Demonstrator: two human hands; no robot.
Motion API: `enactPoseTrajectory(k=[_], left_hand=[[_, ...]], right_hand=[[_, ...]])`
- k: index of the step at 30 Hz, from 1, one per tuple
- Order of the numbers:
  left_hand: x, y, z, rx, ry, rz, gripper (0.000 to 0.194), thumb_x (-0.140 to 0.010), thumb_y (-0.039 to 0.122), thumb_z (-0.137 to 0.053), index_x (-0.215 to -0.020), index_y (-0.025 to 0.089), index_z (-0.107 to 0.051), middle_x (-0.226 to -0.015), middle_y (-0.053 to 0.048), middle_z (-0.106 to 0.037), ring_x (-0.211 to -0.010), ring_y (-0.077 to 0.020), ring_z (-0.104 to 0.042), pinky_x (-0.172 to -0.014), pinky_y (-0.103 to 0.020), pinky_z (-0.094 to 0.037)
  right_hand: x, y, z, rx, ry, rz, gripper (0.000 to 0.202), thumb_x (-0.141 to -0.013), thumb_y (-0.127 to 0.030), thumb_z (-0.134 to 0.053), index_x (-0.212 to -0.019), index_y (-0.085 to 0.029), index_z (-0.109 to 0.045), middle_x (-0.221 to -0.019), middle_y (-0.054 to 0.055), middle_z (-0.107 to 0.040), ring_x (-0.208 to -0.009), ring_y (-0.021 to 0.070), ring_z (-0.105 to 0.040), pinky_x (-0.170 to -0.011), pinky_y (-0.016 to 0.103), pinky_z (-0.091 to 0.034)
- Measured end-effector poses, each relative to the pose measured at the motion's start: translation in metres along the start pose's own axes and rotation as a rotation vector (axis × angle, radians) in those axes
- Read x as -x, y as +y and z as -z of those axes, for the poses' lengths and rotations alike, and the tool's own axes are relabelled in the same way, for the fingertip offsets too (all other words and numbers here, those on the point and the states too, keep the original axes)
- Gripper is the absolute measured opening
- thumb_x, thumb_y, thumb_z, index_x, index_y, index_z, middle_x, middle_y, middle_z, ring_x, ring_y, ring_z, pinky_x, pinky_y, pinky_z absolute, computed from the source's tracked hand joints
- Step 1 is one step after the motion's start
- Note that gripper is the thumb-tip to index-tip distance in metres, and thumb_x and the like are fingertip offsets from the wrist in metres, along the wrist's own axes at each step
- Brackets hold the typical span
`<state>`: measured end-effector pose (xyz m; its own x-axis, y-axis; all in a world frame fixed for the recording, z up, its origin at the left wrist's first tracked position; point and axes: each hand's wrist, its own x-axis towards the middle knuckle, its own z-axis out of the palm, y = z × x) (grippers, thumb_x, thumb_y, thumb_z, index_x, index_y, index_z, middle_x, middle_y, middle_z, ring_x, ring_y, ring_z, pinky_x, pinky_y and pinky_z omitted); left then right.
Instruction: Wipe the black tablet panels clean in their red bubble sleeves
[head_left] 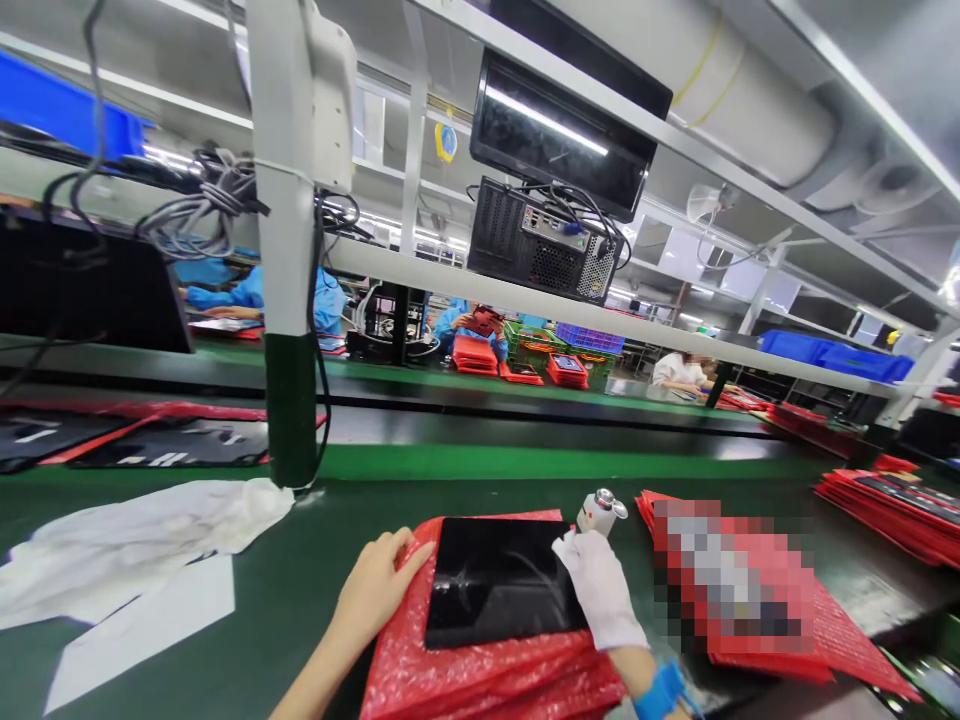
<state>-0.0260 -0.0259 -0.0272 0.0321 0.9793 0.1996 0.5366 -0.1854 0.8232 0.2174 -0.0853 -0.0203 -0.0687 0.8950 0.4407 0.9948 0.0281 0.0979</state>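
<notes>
A black glossy panel (499, 585) lies on a stack of red bubble-wrap bags (480, 685) on the green bench. My bare left hand (386, 575) rests at the panel's left side, fingers apart on the red wrap. At the panel's upper right corner is my right hand (598, 585), in a white glove, its fingers closed round a white cloth (564, 560) that touches the panel's edge. A white bottle with a metal top (598, 510) stands just behind the right hand. A blue band circles my right wrist.
White cloth or film (142, 530) and a white sheet (146, 630) lie at the left. More red bags (840, 625) are at the right, partly pixelated. A green and white post (292, 410) rises behind the left hand. Other people sit across the bench.
</notes>
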Motion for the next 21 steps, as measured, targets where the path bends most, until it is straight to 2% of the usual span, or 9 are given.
enactPoseTrajectory(k=[2,5,8,10,11,13,16,19,21], left_hand=[[-0.002,0.009,-0.001,-0.078,0.024,-0.05,0.029,-0.077,0.05,-0.045,-0.059,0.028,-0.043,-0.072,-0.006,-0.06,-0.081,-0.0294,-0.057,-0.084,-0.043,-0.042],[-0.006,0.021,-0.005,-0.156,0.035,-0.065,0.026,-0.083,0.042,-0.04,-0.061,0.028,-0.04,-0.073,-0.008,-0.062,-0.083,-0.03,-0.057,-0.083,-0.042,-0.042],[-0.009,0.028,-0.008,-0.197,0.045,-0.048,0.022,-0.085,0.037,-0.04,-0.065,0.028,-0.036,-0.071,-0.006,-0.062,-0.083,-0.03,-0.06,-0.082,-0.041,-0.041],[-0.01,0.031,-0.009,-0.191,0.045,-0.032,0.019,-0.084,0.033,-0.042,-0.067,0.028,-0.035,-0.071,-0.005,-0.062,-0.085,-0.0296,-0.061,-0.082,-0.04,-0.041],[-0.011,0.032,-0.009,-0.175,0.044,-0.019,0.019,-0.084,0.032,-0.043,-0.068,0.028,-0.035,-0.071,-0.004,-0.062,-0.085,-0.0294,-0.062,-0.081,-0.039,-0.041],[-0.013,0.034,-0.011,-0.118,0.048,0.022,0.018,-0.085,0.032,-0.043,-0.069,0.028,-0.035,-0.07,-0.004,-0.062,-0.083,-0.0291,-0.064,-0.078,-0.037,-0.042],[-0.018,0.038,-0.016,0.012,0.095,0.101,0.017,-0.088,0.033,-0.04,-0.073,0.029,-0.033,-0.068,-0.003,-0.061,-0.077,-0.0292,-0.066,-0.073,-0.037,-0.044],[-0.026,0.045,-0.022,0.193,0.154,0.153,0.016,-0.09,0.033,-0.041,-0.076,0.028,-0.035,-0.07,-0.002,-0.062,-0.079,-0.0275,-0.067,-0.075,-0.038,-0.046],[-0.029,0.049,-0.025,0.345,0.152,0.181,0.016,-0.091,0.035,-0.041,-0.079,0.026,-0.04,-0.073,-0.004,-0.064,-0.078,-0.0245,-0.068,-0.073,-0.036,-0.049]], right_hand=[[0.016,-0.002,0.0,0.051,-0.015,-0.048,0.028,-0.088,-0.007,-0.049,-0.098,-0.023,-0.071,-0.068,0.006,-0.065,-0.06,0.0192,-0.058,-0.049,0.029,-0.036],[0.034,-0.014,0.0,0.036,-0.081,0.011,0.028,-0.086,-0.011,-0.054,-0.103,-0.026,-0.069,-0.074,0.008,-0.066,-0.064,0.023,-0.061,-0.047,0.03,-0.03],[0.036,0.001,0.003,-0.19,-0.065,-0.115,0.025,-0.088,-0.011,-0.048,-0.092,-0.025,-0.069,-0.078,0.008,-0.064,-0.073,0.0241,-0.059,-0.056,0.032,-0.033],[0.021,0.021,0.005,-0.361,-0.048,-0.253,0.025,-0.09,-0.015,-0.045,-0.074,-0.021,-0.063,-0.076,0.007,-0.061,-0.074,0.0222,-0.057,-0.062,0.032,-0.035],[0.009,0.028,0.005,-0.434,-0.054,-0.269,0.027,-0.091,-0.02,-0.047,-0.067,-0.019,-0.059,-0.075,0.005,-0.059,-0.074,0.0207,-0.055,-0.064,0.032,-0.036],[-0.021,0.032,0.001,-0.529,-0.085,-0.184,0.033,-0.091,-0.027,-0.051,-0.06,-0.018,-0.051,-0.071,0.001,-0.055,-0.072,0.017,-0.052,-0.067,0.029,-0.036],[-0.069,0.018,-0.006,-0.668,-0.175,-0.018,0.033,-0.085,-0.026,-0.061,-0.055,-0.017,-0.05,-0.06,-0.004,-0.047,-0.062,0.0113,-0.046,-0.061,0.026,-0.033],[-0.097,0.012,-0.007,-0.788,-0.228,0.058,0.026,-0.083,-0.03,-0.068,-0.065,-0.014,-0.058,-0.062,-0.006,-0.051,-0.06,0.0103,-0.05,-0.059,0.024,-0.04],[-0.101,0.024,-0.005,-0.87,-0.193,0.058,0.026,-0.089,-0.038,-0.064,-0.084,-0.013,-0.064,-0.079,-0.002,-0.061,-0.07,0.0138,-0.059,-0.065,0.028,-0.05]])
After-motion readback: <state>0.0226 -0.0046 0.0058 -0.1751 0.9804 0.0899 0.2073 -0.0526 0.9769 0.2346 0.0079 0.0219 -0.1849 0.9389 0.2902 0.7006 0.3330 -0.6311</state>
